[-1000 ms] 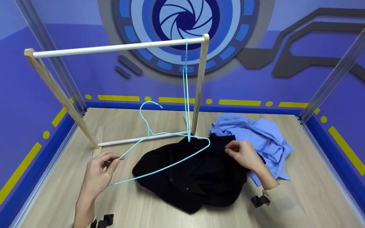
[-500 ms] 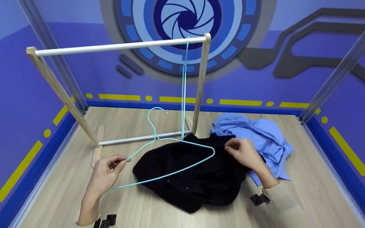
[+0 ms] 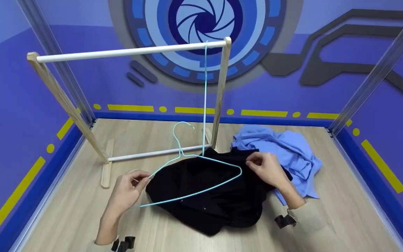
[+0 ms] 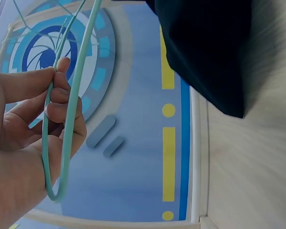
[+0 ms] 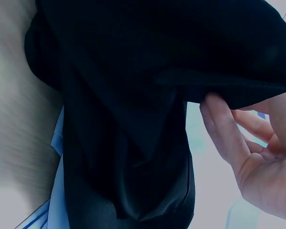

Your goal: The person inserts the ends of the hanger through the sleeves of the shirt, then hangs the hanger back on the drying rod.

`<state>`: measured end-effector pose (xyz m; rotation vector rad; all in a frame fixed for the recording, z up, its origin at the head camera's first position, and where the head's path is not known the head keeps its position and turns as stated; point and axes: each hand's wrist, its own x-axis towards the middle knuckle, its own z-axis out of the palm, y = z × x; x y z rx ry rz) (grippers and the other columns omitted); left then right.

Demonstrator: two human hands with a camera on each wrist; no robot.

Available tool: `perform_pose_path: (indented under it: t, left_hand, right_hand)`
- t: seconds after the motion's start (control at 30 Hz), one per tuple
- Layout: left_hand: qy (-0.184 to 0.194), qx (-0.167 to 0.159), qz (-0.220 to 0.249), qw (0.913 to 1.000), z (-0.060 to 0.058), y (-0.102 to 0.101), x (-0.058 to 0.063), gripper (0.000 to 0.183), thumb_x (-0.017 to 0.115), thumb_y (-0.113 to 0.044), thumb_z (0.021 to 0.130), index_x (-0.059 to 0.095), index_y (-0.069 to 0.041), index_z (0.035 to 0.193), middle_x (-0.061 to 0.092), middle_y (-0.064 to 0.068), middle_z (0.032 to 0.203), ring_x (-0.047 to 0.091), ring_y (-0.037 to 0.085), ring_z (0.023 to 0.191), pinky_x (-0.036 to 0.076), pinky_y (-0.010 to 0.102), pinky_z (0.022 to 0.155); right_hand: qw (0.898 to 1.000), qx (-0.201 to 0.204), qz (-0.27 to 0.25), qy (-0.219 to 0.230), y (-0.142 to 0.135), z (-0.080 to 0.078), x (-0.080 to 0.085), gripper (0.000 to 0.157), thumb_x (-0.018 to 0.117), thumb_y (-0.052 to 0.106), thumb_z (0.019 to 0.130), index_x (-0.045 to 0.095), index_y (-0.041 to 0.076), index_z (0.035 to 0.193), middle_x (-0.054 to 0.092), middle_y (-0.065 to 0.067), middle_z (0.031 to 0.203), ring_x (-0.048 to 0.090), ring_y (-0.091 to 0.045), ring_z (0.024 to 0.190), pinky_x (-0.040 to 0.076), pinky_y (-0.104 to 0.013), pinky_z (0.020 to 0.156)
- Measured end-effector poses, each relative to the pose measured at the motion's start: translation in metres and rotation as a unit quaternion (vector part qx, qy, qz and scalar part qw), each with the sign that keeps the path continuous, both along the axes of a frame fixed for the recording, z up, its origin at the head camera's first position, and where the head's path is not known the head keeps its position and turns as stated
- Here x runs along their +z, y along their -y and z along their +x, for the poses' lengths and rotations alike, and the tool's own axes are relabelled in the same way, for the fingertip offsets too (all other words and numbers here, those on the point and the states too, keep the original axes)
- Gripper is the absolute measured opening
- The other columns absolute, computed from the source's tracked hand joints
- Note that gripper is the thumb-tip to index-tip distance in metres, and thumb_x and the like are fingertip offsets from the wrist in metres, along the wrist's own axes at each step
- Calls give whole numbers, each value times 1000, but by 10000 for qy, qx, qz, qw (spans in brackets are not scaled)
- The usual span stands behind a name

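Note:
My left hand pinches one arm of a pale turquoise clothes hanger between thumb and fingers. The hanger tilts over a crumpled black shirt on the table, its hook pointing up toward the back. In the left wrist view the rounded end of the hanger loops down past the palm. With thumb and fingertips, my right hand pinches the shirt's upper right edge. The right wrist view shows that lifted edge of black cloth, with the thumb partly hidden behind it.
A rack with a white top bar and wooden legs stands at the back left. Another turquoise hanger hangs near its right end. Crumpled blue cloth lies right of the shirt. Blue walls enclose the wooden table.
My left hand has carried the hanger to the right, further over the black shirt, and its hook has come slightly lower. My right hand has stayed at the shirt's edge.

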<state>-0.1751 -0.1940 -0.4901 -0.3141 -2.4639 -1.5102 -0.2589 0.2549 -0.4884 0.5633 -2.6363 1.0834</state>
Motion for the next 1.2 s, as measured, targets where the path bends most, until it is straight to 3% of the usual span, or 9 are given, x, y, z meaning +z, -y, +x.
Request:
perform_pose_path:
  t: [0.33, 0.7, 0.9, 1.2]
  left_hand:
    - [-284, -181, -26, 9994, -9, -16, -9, 17, 71, 8, 91, 78, -8, 95, 71, 0, 91, 62, 14, 78, 49, 26, 68]
    - [-175, -434, 200, 9987, -11, -31, -15, 17, 70, 8, 92, 77, -7, 97, 66, 0, 85, 57, 12, 74, 45, 22, 64]
    - [-185, -480, 100, 9986, -14, -40, -15, 16, 70, 7, 93, 76, -7, 97, 64, -5, 83, 56, 11, 72, 45, 23, 64]
    - [-534, -631, 73, 9966, -15, -54, -19, 14, 70, 6, 93, 76, -5, 98, 64, -5, 83, 57, 11, 71, 47, 24, 63]
  right_hand:
    - [10000, -84, -43, 17, 2, 3, 3, 4, 76, 9, 92, 76, 10, 88, 72, 6, 81, 63, -11, 69, 50, -29, 66]
    - [9999, -73, -93, -34, 9, 8, 9, 6, 77, 9, 91, 76, 13, 87, 72, 8, 82, 65, -10, 71, 52, -31, 67]
    - [9999, -18, -135, -36, 15, 11, 12, 7, 77, 7, 90, 76, 14, 88, 72, 8, 82, 66, -10, 72, 53, -31, 68]
    - [9997, 79, -213, -6, 20, 14, 12, 7, 77, 7, 90, 76, 14, 88, 71, 9, 80, 64, -9, 69, 51, -29, 66]
